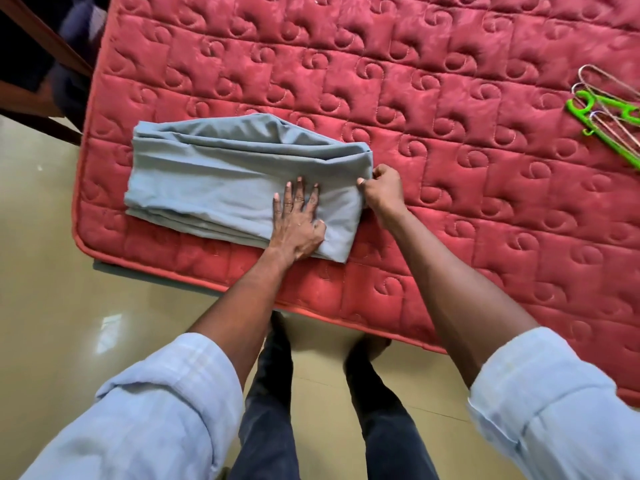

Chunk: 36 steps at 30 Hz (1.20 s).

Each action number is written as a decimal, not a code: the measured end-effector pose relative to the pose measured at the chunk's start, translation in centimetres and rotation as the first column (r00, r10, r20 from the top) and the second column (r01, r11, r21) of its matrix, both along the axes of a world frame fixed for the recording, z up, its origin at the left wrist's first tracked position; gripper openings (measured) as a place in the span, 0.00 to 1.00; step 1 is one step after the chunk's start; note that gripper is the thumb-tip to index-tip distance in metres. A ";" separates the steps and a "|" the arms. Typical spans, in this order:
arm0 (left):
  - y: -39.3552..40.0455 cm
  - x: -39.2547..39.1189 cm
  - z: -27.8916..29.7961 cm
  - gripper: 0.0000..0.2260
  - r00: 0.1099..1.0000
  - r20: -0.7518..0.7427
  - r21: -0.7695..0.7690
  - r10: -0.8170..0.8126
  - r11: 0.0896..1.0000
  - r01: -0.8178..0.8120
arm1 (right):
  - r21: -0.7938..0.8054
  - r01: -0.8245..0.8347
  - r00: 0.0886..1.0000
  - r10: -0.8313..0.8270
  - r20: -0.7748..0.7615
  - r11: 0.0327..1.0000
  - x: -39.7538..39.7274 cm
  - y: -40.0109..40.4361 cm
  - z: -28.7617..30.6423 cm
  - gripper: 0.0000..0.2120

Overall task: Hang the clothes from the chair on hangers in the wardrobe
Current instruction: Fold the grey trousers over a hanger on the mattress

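A folded grey-blue garment [221, 178] lies near the front left corner of a red quilted mattress [450, 98]. My left hand [299, 220] presses flat on the garment's right part, fingers spread and straight. My right hand [381, 188] pinches the garment's right edge with curled fingers. A bright green plastic hanger [602, 123] lies among several metal wire hangers [606, 88] at the mattress's far right edge, well away from both hands.
A dark wooden chair frame [41, 60] with dark cloth on it stands at the upper left, beside the mattress corner. Glossy beige floor tiles [52, 289] lie in front of the mattress, where my legs and feet stand.
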<state>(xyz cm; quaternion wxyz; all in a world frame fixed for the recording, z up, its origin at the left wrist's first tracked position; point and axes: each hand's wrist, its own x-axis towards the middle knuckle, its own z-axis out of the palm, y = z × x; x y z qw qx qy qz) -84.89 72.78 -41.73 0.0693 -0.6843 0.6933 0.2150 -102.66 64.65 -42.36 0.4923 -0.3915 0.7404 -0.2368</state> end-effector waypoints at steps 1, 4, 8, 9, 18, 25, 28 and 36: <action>0.3 -0.7 0.1 0.37 1.000 -0.010 0.008 0.004 1.000 -0.004 | -0.026 -0.018 1.000 0.018 -0.003 1.000 -0.7 0.4 0.4 0.10; 1.4 -4.1 0.3 0.37 0.997 -0.054 0.022 -0.062 0.998 0.063 | -0.044 -0.019 0.998 0.016 -0.061 0.999 -5.0 1.6 1.2 0.13; 3.2 -12.3 0.3 0.39 0.976 -0.098 0.035 -0.195 0.979 0.199 | 0.001 0.047 0.984 -0.046 -0.171 0.999 -14.5 3.4 1.4 0.13; 3.6 -14.4 0.4 0.38 0.971 -0.107 0.044 -0.214 0.975 0.220 | 0.013 0.059 0.978 -0.055 -0.199 0.998 -16.9 3.8 1.4 0.13; 4.4 -27.2 1.1 0.31 0.873 -0.260 0.085 -0.413 0.891 0.447 | 0.071 0.179 0.874 -0.126 -0.469 0.981 -31.2 6.3 2.3 0.05; 1.4 -23.4 -0.2 0.29 0.952 -0.100 -0.096 -0.290 0.955 0.281 | -0.290 -0.352 0.675 0.027 -0.737 0.890 -22.8 9.1 3.3 0.09; -0.7 -20.0 -0.8 0.31 0.973 0.006 -0.080 -0.230 0.970 0.229 | -0.205 -0.487 0.684 0.225 -0.694 0.849 -18.8 10.3 0.9 0.16; -3.9 -11.6 -2.0 0.36 0.986 0.093 -0.104 -0.138 0.984 0.148 | 0.119 -0.183 0.611 0.208 -0.764 0.976 -20.5 10.1 -1.8 0.33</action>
